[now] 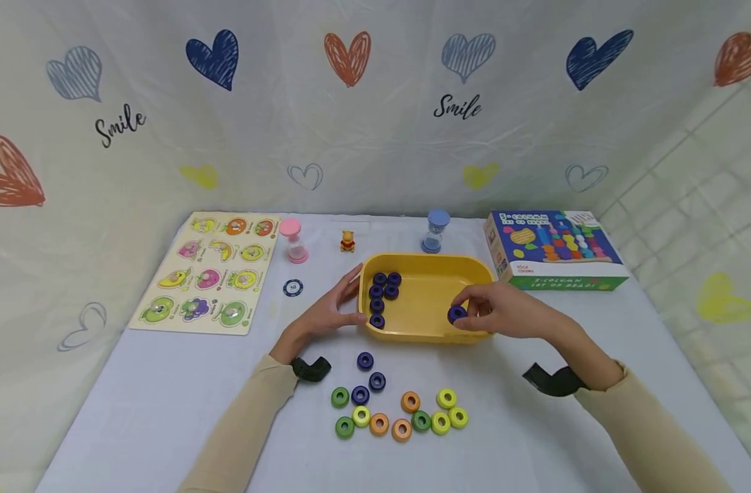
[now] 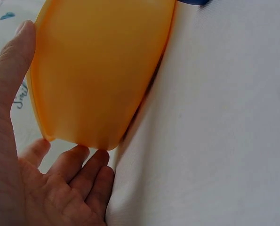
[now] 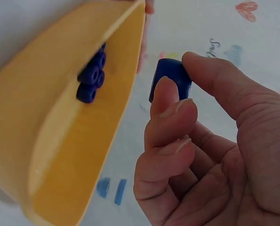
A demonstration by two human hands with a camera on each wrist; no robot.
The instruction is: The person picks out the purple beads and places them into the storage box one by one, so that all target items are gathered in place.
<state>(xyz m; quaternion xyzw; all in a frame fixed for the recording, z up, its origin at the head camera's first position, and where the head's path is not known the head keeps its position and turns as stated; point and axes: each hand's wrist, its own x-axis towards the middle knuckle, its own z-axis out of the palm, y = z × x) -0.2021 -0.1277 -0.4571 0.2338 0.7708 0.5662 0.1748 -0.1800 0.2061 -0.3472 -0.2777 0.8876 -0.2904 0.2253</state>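
Note:
A yellow plastic tray (image 1: 430, 337) stands mid-table, with several dark blue ring beads (image 1: 376, 306) at its left end. My left hand (image 1: 327, 311) holds that end of the tray, its thumb and fingertips against the outside. In the left wrist view, the thumb and fingers (image 2: 67, 162) lie around the yellow wall. My right hand (image 1: 504, 309) is over the tray's right end. Between thumb and fingertips it pinches a blue bead (image 3: 172, 77). In front of the tray lie loose beads: blue (image 1: 377, 381), green (image 1: 345, 428), orange (image 1: 378, 424) and yellow (image 1: 440, 423).
A fruit puzzle board (image 1: 205, 274) lies at the left, with a poker chip (image 1: 293, 287) beside it. Along the back stand a pink sand timer (image 1: 293, 239), a small bear figure (image 1: 347, 242), a blue sand timer (image 1: 435, 231) and a bead-set box (image 1: 554, 250).

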